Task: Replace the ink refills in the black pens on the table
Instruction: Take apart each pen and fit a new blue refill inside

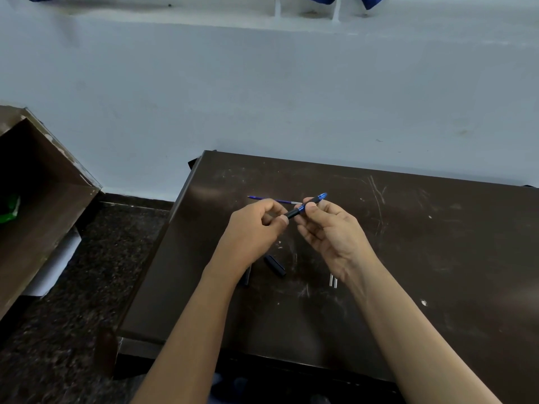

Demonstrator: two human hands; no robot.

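Both of my hands hold one black pen [295, 212] with a blue tip section above the dark brown table [437, 243]. My left hand [256, 225] pinches the black barrel end. My right hand [329, 225] grips the blue front part between thumb and fingers. A thin blue ink refill [271, 199] lies on the table just behind my hands. A black pen cap [274, 265] lies on the table between my wrists. Another black pen part [247, 277] shows partly under my left wrist. Two small silver pieces [333, 280] lie beside my right wrist.
The table is scratched and stands against a pale wall. Its left edge drops to a dark speckled floor [96, 287]. A brown wooden shelf unit [38, 199] stands at the far left, with something green inside it.
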